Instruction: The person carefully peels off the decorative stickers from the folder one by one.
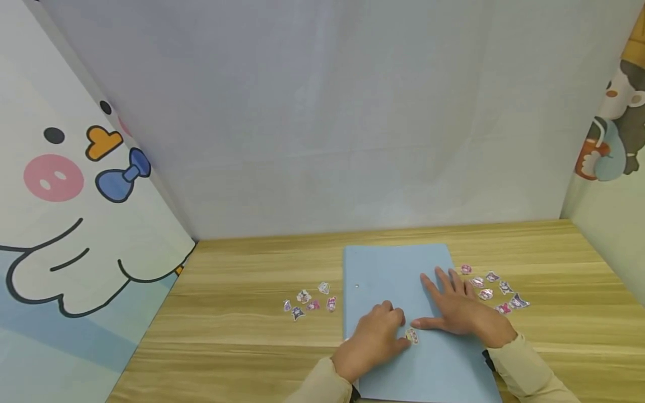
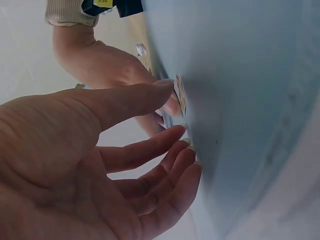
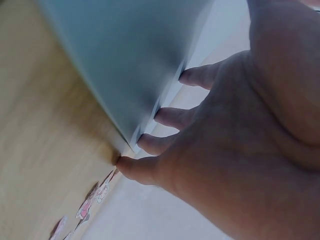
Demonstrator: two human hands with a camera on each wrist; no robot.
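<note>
A light blue folder (image 1: 398,274) lies on the wooden table, with a small colourful sticker (image 1: 412,336) on its surface. My left hand (image 1: 375,338) has its thumb tip at the sticker's edge. The left fingers (image 2: 175,190) are loosely bent, their tips touching the folder, and nothing sits between them and the thumb. Just right of it, my right hand (image 1: 456,308) rests on the folder with fingers spread and its thumb beside the sticker. Seen in the right wrist view, the little finger (image 3: 137,169) reaches past the folder's edge onto the table.
Left of the folder lies a loose group of cut-out stickers (image 1: 304,296). Another group of stickers (image 1: 486,294) is spread close to the right hand. A pale cloth wall (image 1: 322,168) stands behind the table (image 1: 227,313), with printed cartoon panels at both sides.
</note>
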